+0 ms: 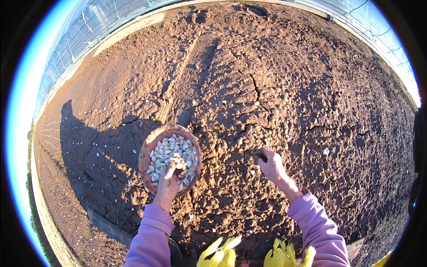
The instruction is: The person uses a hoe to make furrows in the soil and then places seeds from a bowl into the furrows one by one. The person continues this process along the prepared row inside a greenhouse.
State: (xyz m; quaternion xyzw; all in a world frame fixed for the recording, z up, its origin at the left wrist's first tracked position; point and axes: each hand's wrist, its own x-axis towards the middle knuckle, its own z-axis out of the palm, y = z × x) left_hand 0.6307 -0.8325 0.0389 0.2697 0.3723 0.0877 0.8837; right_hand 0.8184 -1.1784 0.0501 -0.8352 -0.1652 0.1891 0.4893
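A round reddish bowl [145, 147], soiled along its rim, sits on the ground to the left of centre. It holds many pale garlic cloves [166, 150]. My left hand [169, 185] reaches over the bowl's near side, with a few cloves [179, 162] gripped at its thumb and fingers. To the right of the bowl, my right hand [272, 167] is down at the soil [230, 170], fingertips drawn together. Those fingertips are dark and partly hidden, so whether a clove is between them cannot be told. A pale clove [252, 172] lies just below that hand.
Single cloves dot the rough, cracked soil, including one [326, 151] at right and one [224, 101] ahead. Rows of cloves [53, 129] run off at far left. A board [108, 227] lies at lower left. Plastic sheeting [110, 16] with cords borders the far side.
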